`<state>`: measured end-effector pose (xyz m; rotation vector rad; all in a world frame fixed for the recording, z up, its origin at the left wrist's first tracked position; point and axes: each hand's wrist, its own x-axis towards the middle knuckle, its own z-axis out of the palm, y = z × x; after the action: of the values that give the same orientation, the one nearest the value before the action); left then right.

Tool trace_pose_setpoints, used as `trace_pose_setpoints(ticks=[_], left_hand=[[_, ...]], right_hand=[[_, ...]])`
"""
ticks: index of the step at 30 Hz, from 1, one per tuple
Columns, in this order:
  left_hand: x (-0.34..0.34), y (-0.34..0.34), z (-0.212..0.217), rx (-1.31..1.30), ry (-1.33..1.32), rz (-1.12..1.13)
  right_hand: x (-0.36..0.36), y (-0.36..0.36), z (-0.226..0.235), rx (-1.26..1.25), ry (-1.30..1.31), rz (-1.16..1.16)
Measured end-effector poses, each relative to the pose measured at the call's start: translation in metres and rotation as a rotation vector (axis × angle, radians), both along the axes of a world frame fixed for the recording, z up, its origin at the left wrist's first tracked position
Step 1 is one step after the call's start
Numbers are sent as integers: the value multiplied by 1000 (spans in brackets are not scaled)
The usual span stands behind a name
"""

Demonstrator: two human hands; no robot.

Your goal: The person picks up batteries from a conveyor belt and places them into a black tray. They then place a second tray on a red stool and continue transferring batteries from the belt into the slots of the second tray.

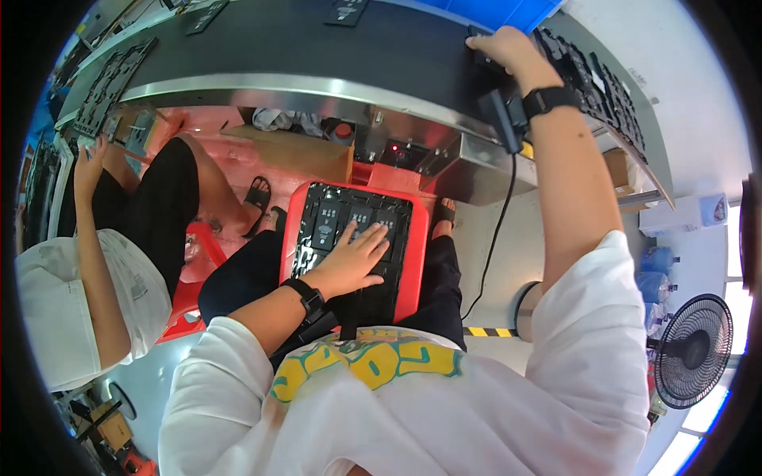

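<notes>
On my lap lies a red frame (pixel 295 230) holding a glossy black tray (pixel 403 218). Several flat black packs with white print, like phone batteries, lie in the tray; one such battery pack (pixel 326 226) shows left of my fingers. My left hand (pixel 353 260) rests flat on the packs, fingers apart, covering part of them. Stretched out to the far right, my right hand (pixel 508 51) grips a flat black battery pack (pixel 479 38) over the dark belt (pixel 262 44). My hand hides part of that pack.
Black moulded trays (pixel 591 79) stand right of my right hand, below a blue bin (pixel 500 9). Two more packs (pixel 347 11) (pixel 208 16) lie on the belt. A black cable (pixel 498 230) hangs from my right wrist. A co-worker (pixel 87 293) sits at left. A fan (pixel 694 349) stands right.
</notes>
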<state>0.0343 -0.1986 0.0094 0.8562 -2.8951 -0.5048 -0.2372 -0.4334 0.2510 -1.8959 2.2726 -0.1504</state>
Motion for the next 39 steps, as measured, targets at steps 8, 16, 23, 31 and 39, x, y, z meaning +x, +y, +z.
trace_pose_setpoints(ticks=[8, 16, 23, 31, 39], left_hand=[[1, -7, -11, -90, -84, -9], [13, -6, -8, -34, -28, 171], [-12, -86, 136, -116, 810, 391], [-135, -227, 222, -463, 451, 147], [-178, -259, 229, -237, 138, -61]], right_hand=[[2, 61, 21, -136, -670, 87], [39, 193, -12, 251, -974, 205], [79, 291, -223, 383, -886, 113], [94, 273, -218, 541, -439, 389], [30, 281, -140, 635, -850, 522]])
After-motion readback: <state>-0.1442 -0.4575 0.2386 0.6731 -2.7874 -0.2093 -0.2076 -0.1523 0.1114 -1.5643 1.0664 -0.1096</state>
